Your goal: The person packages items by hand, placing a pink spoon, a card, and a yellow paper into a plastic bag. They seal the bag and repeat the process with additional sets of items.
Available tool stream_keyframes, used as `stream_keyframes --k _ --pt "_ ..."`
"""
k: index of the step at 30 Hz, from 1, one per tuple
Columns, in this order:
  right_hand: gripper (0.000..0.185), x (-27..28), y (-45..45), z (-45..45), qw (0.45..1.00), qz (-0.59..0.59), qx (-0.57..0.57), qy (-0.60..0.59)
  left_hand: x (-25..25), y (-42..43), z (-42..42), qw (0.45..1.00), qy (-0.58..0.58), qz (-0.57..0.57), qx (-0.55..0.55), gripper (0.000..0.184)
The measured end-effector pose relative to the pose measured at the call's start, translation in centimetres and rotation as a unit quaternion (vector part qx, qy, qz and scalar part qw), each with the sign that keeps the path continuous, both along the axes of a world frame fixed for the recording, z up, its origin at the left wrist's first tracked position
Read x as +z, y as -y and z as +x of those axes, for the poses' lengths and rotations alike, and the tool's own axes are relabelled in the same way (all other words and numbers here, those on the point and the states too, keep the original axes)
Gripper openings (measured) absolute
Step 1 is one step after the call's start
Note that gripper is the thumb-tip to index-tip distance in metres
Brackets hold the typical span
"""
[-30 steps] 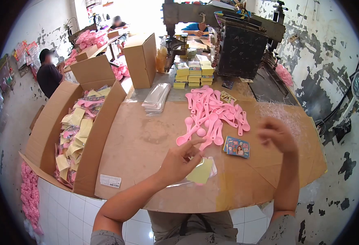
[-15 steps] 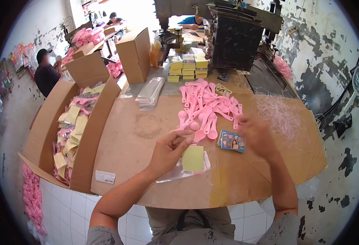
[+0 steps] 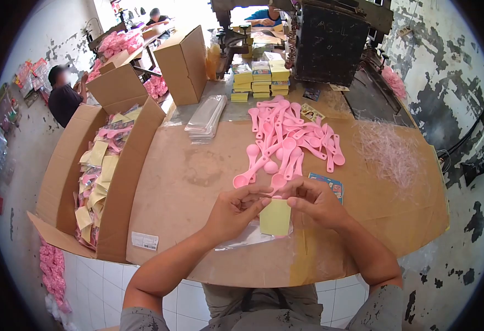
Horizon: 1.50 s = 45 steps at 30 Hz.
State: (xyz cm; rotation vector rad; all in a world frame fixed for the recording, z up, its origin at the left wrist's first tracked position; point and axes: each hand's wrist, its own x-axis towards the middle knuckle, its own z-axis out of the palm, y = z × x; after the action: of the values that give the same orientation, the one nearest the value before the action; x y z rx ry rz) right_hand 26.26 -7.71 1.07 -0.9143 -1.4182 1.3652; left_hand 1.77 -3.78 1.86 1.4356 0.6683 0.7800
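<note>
A pale yellow-green card [image 3: 275,219] hangs between my two hands, over a clear plastic bag [image 3: 246,238] on the cardboard. My left hand [image 3: 236,211] is closed, its thumb and fingers pinching the card's upper left corner. At the upper right corner, my right hand [image 3: 318,203] also pinches, thumb on the card. Whether the card is inside a bag is unclear. Just beyond the fingertips lies a pile of pink measuring spoons [image 3: 286,140], the nearest spoon [image 3: 278,181] almost touching them. A stack of blue printed cards [image 3: 333,185] is partly hidden behind my right hand.
To the left, an open carton [image 3: 118,193] holds packed spoons and cards. Flat clear bags [image 3: 206,118], card stacks [image 3: 261,83] and a black machine block [image 3: 330,47] stand farther back. Plastic shreds [image 3: 388,151] lie right. Other people sit in the background.
My right hand has moved left and down from beside the blue cards to the yellow card's upper right corner. My left hand still holds the card. The camera view has shifted slightly.
</note>
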Motion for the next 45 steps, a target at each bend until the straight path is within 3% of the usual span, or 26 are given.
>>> stream_keyframes --k 8,14,17,20,29,38,41,44,45 --pt "0.014 -1.3 -0.4 0.9 0.999 -0.012 -0.039 0.012 -1.5 -0.4 0.0 0.999 0.024 -0.003 0.024 0.024" --pt "0.018 -0.9 -0.7 1.4 0.999 0.050 -0.006 0.014 -1.6 -1.1 -0.7 0.994 -0.014 0.109 0.014 0.022" --pt "0.021 0.0 -0.6 1.8 0.991 0.085 0.004 0.107 -1.1 -1.4 -1.0 0.993 -0.036 0.110 -0.010 0.024" --pt "0.017 0.4 -0.6 1.9 0.997 0.042 0.004 0.067 -1.8 -1.7 -1.0 0.998 0.021 0.055 -0.012 0.023" --pt "0.022 -0.9 -0.7 1.7 0.998 0.036 0.002 0.054 -1.6 -1.9 -0.3 0.999 -0.001 -0.048 -0.002 0.026" --pt "0.037 0.4 0.1 0.5 0.999 -0.032 0.029 0.007 -1.8 -2.1 -0.5 0.999 0.027 -0.017 0.014 0.026" --pt "0.038 -1.3 -0.4 1.3 0.996 -0.026 0.062 0.065 -1.0 -1.8 -0.3 0.999 0.025 -0.011 0.035 0.026" --pt "0.034 -0.8 -0.3 1.3 0.997 0.003 0.045 0.062 0.3 -0.6 0.4 0.994 0.099 -0.023 0.031 0.028" --pt "0.032 -0.3 -0.2 1.2 0.998 0.009 0.040 0.054 0.1 -0.7 0.2 0.998 0.066 -0.017 -0.008 0.029"
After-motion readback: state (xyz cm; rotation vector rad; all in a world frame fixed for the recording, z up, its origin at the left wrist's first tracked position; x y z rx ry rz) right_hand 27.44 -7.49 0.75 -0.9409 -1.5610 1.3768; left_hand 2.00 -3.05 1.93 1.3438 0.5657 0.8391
